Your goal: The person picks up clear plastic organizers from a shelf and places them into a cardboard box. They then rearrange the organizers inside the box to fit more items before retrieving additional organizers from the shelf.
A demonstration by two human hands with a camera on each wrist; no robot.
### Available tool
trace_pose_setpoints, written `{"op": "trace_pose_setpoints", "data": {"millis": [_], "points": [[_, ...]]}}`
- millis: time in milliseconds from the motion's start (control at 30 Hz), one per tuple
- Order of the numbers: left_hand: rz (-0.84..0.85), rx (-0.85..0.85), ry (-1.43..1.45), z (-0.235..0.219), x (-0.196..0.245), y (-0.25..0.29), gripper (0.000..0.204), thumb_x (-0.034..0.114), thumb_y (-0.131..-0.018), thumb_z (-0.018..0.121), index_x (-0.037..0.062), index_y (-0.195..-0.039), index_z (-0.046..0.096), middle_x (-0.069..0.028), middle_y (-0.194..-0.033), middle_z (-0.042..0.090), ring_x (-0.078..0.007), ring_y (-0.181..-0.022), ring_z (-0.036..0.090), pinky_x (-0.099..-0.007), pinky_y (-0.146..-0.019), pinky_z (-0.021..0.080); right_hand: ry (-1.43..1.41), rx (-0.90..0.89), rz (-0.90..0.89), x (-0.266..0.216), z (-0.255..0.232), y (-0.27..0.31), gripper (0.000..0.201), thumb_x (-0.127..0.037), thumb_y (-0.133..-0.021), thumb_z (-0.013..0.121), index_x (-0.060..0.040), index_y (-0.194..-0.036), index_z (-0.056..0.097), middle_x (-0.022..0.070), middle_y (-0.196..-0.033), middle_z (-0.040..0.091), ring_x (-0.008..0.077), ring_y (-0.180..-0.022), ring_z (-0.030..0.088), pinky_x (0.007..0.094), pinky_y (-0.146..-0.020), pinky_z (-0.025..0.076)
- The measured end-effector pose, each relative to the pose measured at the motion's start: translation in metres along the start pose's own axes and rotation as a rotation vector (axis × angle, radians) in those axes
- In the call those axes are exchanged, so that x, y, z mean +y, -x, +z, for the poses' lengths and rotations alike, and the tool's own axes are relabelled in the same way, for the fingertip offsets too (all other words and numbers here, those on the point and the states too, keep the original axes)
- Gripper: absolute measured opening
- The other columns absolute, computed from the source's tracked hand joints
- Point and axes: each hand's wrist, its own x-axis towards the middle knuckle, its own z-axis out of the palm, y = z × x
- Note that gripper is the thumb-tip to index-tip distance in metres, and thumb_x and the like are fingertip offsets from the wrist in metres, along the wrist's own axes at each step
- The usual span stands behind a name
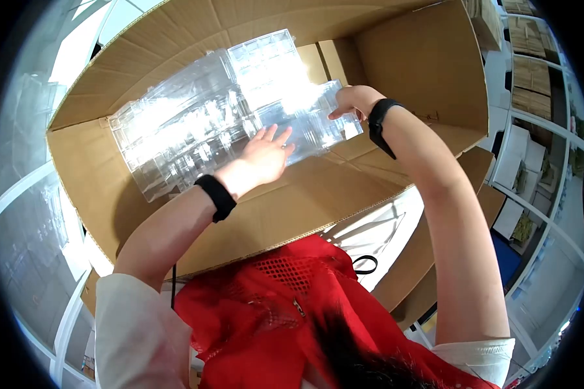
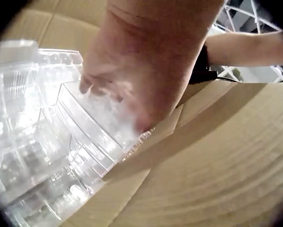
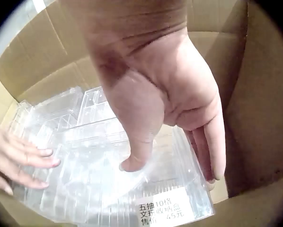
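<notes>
A carton [image 1: 428, 71] of clear boxes [image 1: 182, 123], with both my hands at work. The held box [image 1: 313, 133] lies to the right of the carton's middle, closer to the near edge than to the far one. My right hand [image 1: 357, 104] grips its right end: the thumb lies on the upper face and the fingers reach down over the outer side, clamped on the edge between, presumably to steer that end. My left hand [image 1: 264, 161] rests on the upper face toward the other end, fingers straight and spread apart, probably to steady the box and press it level. The clear boxes beside it are laid close together from near the carton's left wall to past the middle, likely to save room and limit sliding. Materials: the boxes are glossy, transparent, rigid-looking plastic, rectangular, with straight ribs and partitions; glare hides many of their borders. A white label [image 3: 163, 208] with dark print, its last line ending in 45元, sits on the held box. The carton is matt brown board, its far wall creased. Whether the held box touches the carton's floor, I cannot tell.
</notes>
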Motion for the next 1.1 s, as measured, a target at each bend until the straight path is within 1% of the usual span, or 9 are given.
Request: {"op": "trace_pose_setpoints", "data": {"millis": [133,267,400,467,667,767,900,967,1100], "points": [[-0.006,-0.118,-0.112,0.017,-0.001,-0.007,0.049,0.021,-0.08,0.051,0.0128,-0.129,0.042,-0.0111,-0.144,0.02,-0.0328,-0.132,0.02,-0.0426,-0.105,0.022,0.197,0.162,-0.163,0.007,0.014,-0.016,0.063,-0.057,-0.07,0.063,0.002,-0.094,0.063,0.0157,-0.091,0.064,0.0308,-0.082,0.061,0.0393,-0.071,0.048],[-0.019,-0.255,-0.166,0.004,0.001,-0.008,0.049,0.021,-0.08,0.05,0.0165,-0.129,0.043,-0.0099,-0.146,0.015,-0.0319,-0.132,0.02,-0.0411,-0.105,0.021,0.26,0.029,0.08,-0.007,0.013,-0.018,0.058,-0.057,-0.074,0.059,-0.0112,-0.109,0.06,0.0075,-0.111,0.059,0.0275,-0.096,0.059,0.0422,-0.08,0.048],[-0.051,-0.337,-0.09,-0.003,-0.003,-0.016,0.048,0.019,-0.076,0.048,0.0197,-0.124,0.049,-0.0074,-0.146,0.014,-0.0307,-0.13,0.026,-0.0393,-0.101,0.031,0.193,0.079,0.095,-0.004,0.023,-0.025,0.069,-0.062,-0.075,0.053,-0.0024,-0.11,0.057,0.0135,-0.098,0.063,0.0297,-0.093,0.059,0.0415,-0.078,0.047],[-0.101,-0.527,0.049,-0.023,-0.013,-0.016,0.042,0.02,-0.077,0.05,0.0128,-0.119,0.054,-0.0171,-0.12,0.051,-0.031,-0.105,0.053,-0.0363,-0.084,0.045,0.087,0.003,-0.047,-0.02,-0.001,0.026,0.066,-0.058,-0.08,0.049,0.0006,-0.108,0.057,0.0116,-0.085,0.066,0.027,-0.08,0.062,0.041,-0.073,0.047],[-0.163,0.115,0.353,-0.088,-0.044,0.123,0.036,0.027,-0.084,0.051,0.0027,-0.109,0.057,-0.0193,-0.098,0.061,-0.0337,-0.09,0.058,-0.0388,-0.079,0.046,-0.165,0.008,-0.268,-0.038,-0.022,0.075,0.057,-0.054,-0.084,0.045,-0.005,-0.111,0.058,0.011,-0.101,0.062,0.0211,-0.082,0.057,0.0327,-0.073,0.044],[-0.31,0.028,0.372,-0.128,-0.004,0.21,0.043,0.024,-0.082,0.057,0.0054,-0.12,0.048,-0.0196,-0.11,0.056,-0.0329,-0.102,0.053,-0.0373,-0.086,0.043,0.089,0.043,-0.477,-0.054,-0.012,0.146,0.066,-0.059,-0.08,0.048,-0.003,-0.115,0.054,0.0167,-0.108,0.059,0.0324,-0.094,0.056,0.0366,-0.084,0.042],[-0.159,0.001,0.34,-0.066,0.021,0.282,0.056,0.017,-0.076,0.062,0.0081,-0.128,0.04,-0.0177,-0.122,0.049,-0.0328,-0.108,0.049,-0.0372,-0.092,0.04,-0.204,-0.184,-0.801,-0.06,0.036,0.233,0.086,-0.062,-0.073,0.055,0.003,-0.126,0.039,0.0241,-0.125,0.044,0.0353,-0.113,0.046,0.039,-0.094,0.038],[-0.305,-0.182,0.486,-0.057,0.045,0.291,0.057,0.016,-0.076,0.063,0.0081,-0.128,0.041,-0.0172,-0.124,0.047,-0.033,-0.108,0.049,-0.0371,-0.092,0.04,0.052,0.117,-0.795,-0.047,0.09,0.214,0.068,-0.037,-0.076,0.063,-0.0035,-0.129,0.037,0.0221,-0.121,0.046,0.0371,-0.109,0.046,0.0405,-0.091,0.039],[-0.193,0.074,0.432,-0.014,0.044,0.292,0.049,0.024,-0.083,0.054,0.0086,-0.127,0.04,-0.0142,-0.121,0.049,-0.0317,-0.108,0.049,-0.0374,-0.091,0.04,-0.011,0.482,-0.842,-0.046,0.12,0.219,0.056,-0.014,-0.073,0.062,-0.0123,-0.126,0.043,0.0158,-0.114,0.052,0.034,-0.105,0.05,0.0403,-0.088,0.041]]}}
